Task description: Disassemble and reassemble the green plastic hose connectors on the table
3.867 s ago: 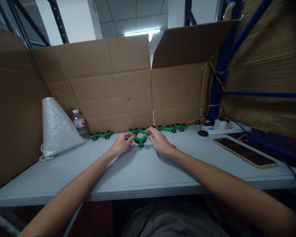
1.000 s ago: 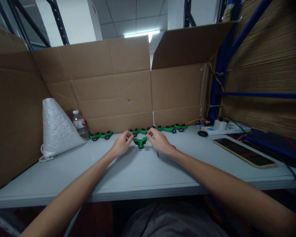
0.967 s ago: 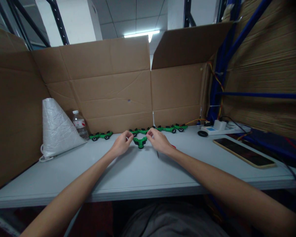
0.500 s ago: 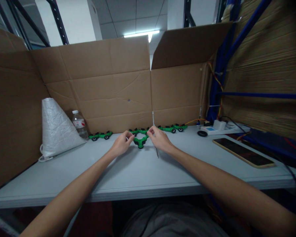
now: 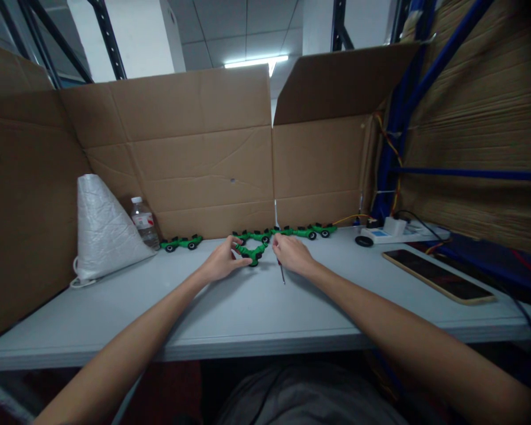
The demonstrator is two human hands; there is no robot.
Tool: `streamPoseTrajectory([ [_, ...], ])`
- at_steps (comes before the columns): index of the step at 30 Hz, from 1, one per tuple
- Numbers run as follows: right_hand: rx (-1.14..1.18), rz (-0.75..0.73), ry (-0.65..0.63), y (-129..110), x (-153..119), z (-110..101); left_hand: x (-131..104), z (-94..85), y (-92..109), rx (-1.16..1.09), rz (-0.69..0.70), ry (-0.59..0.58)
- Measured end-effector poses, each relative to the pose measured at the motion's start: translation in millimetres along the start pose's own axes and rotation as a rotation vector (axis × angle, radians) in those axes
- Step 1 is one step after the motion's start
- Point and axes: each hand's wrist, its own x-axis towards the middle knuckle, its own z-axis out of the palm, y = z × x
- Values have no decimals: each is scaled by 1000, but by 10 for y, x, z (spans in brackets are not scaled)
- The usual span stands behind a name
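A green and black Y-shaped toy part (image 5: 253, 254) is between my hands above the white table. My left hand (image 5: 223, 258) has its fingers around the part's left side, thumb along its lower edge. My right hand (image 5: 292, 252) is closed just right of the part, on a thin screwdriver (image 5: 282, 273) whose shaft points down toward me. Behind my hands, several green toy cars with black wheels (image 5: 310, 233) stand in a row along the cardboard. Two more green pieces (image 5: 181, 243) stand to the left, near the bottle.
A silvery cone-shaped bag (image 5: 104, 236) and a plastic bottle (image 5: 144, 223) stand at the left. On the right are a black ring (image 5: 363, 241), a power strip (image 5: 407, 231) and a phone (image 5: 438, 275). Cardboard walls (image 5: 181, 153) enclose the white table (image 5: 230, 321).
My left thumb has spread down along the green part. My right hand has shifted slightly right and down, away from the part's right arm. The view has moved slightly.
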Motion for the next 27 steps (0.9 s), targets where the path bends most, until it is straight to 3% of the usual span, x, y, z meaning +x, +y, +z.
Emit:
streamPoseTrajectory([
  [19,-71,-11,-142,-29,-15,19,28,15,-48,-100,44,-32],
  [27,-119,16,-191,-63,-21,-30,2,-11,17,-15,16,-14],
])
